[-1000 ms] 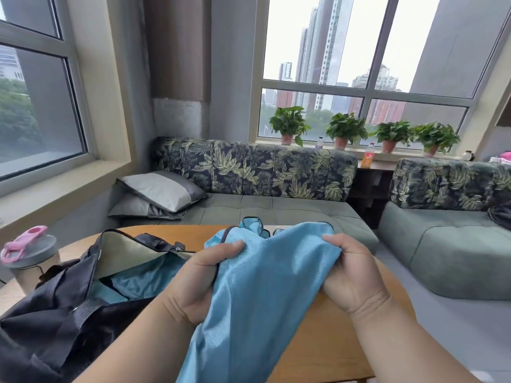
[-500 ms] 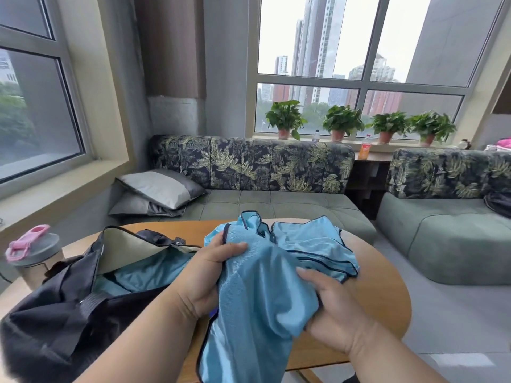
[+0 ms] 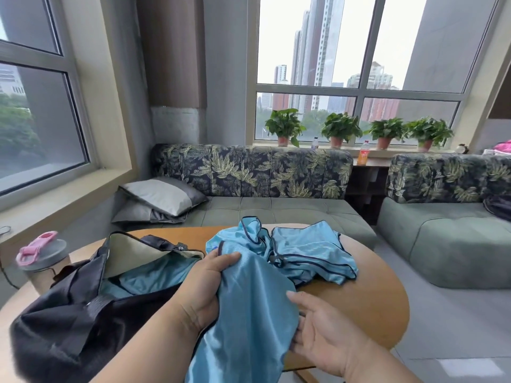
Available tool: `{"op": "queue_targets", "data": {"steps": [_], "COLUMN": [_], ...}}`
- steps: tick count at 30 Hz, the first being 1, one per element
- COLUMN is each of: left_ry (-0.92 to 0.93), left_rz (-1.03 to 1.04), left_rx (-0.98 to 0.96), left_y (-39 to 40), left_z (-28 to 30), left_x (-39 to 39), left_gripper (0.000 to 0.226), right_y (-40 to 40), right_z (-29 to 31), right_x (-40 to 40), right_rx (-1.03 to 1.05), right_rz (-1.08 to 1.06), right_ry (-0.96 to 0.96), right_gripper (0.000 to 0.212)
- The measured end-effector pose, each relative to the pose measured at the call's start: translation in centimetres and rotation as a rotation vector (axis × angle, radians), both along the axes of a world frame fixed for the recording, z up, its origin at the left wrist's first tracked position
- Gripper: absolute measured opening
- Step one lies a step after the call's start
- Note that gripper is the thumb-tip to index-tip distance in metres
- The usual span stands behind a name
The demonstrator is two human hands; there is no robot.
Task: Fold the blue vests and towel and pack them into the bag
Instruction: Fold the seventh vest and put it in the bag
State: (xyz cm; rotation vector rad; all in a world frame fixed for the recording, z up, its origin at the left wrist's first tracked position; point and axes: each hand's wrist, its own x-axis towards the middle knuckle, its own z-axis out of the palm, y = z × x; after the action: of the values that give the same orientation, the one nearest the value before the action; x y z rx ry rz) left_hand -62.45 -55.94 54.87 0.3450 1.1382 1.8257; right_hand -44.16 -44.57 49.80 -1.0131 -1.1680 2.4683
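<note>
Entry, head view. Since half a second ago the right hand [image 3: 322,331] has let go of the cloth edge it was holding up and has dropped to the lower right of the frame; its fingers [image 3: 297,297] now lie nearly straight, spread against the side of the blue vest [image 3: 249,313], supporting more than gripping. The left hand [image 3: 206,286] keeps its hold: thumb over the top fold, fingers curled round the bunched fabric near frame centre. The vest has come down from the raised, stretched position of a second ago and now hangs in a loose column from the left hand toward the bottom edge, over the near rim of the worktop [image 3: 367,302]. I judge this to be a half-made fold, collapsed rather than flat. The remaining blue pile [image 3: 307,252] sits on the worktop just beyond, right of centre; I cannot tell which pieces in it are vests and which the towel. The black bag [image 3: 69,305] lies open at lower left with blue cloth already inside, so packing looks partly done. A pink-lidded bottle [image 3: 41,255] stands at the left edge. Next step, in my estimate: tidy the fold, then carry it left into the bag mouth.
</note>
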Motion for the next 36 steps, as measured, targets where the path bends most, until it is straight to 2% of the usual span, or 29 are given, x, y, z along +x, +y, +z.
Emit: {"op": "queue_targets", "data": {"steps": [7, 9, 11, 13, 15, 20, 23, 26, 29, 32, 34, 36], "left_ry": [-0.023, -0.015, -0.009, -0.012, -0.019, -0.043, -0.056, -0.176, -0.305, -0.317, -0.286, -0.276], "left_rz": [0.008, -0.010, -0.024, -0.027, -0.033, -0.097, -0.089, -0.133, -0.274, -0.332, -0.271, -0.220], "left_rx": [0.058, 0.070, 0.073, 0.068, 0.046, 0.017, -0.041, -0.093, -0.085, -0.034, -0.033, -0.033], "left_y": [-0.8, -1.2, -1.5, -1.9, -1.9, -1.8, -2.2, -2.9, -2.9, -2.7, -2.7, -2.2], "left_z": [0.9, 1.3, 1.3, 1.5, 1.3, -0.3, -3.2, -5.9, -7.1, -6.8, -6.2, -6.2], "left_x": [0.4, 0.7, 0.8, 0.8, 0.4, -0.3, 0.6, 2.1, 3.3, 4.1, 4.2, 3.5], "left_gripper": [0.040, 0.036, 0.028, 0.026, 0.034, 0.047, 0.050, 0.066, 0.083, 0.080, 0.072, 0.073], "right_y": [-0.9, -1.6, -1.6, -1.5, -1.1, -0.8, -1.2, -1.3, -0.8, -0.3, -0.1, 0.0], "right_z": [0.3, 0.7, 1.1, 1.9, 2.6, 3.3, 3.6, 4.1, 5.3, 6.6, 7.1, 7.4], "right_x": [0.7, 0.7, 0.6, 0.6, 0.9, 1.0, 0.6, 0.1, -0.4, -0.8, -1.0, -1.1], "right_rx": [0.038, 0.056, 0.114, 0.137, 0.112, 0.024, 0.032, 0.023, 0.039, 0.083, 0.085, 0.076], "right_rz": [0.002, 0.013, -0.020, -0.057, -0.056, -0.060, -0.075, -0.100, -0.123, -0.137, -0.137, -0.140], "right_ry": [-0.027, 0.021, 0.096, 0.210, 0.293, 0.360, 0.325, 0.308, 0.339, 0.373, 0.390, 0.381], "right_gripper": [0.053, 0.056, 0.069, 0.063, 0.049, 0.050, 0.049, 0.046, 0.040, 0.039, 0.039, 0.040]}}
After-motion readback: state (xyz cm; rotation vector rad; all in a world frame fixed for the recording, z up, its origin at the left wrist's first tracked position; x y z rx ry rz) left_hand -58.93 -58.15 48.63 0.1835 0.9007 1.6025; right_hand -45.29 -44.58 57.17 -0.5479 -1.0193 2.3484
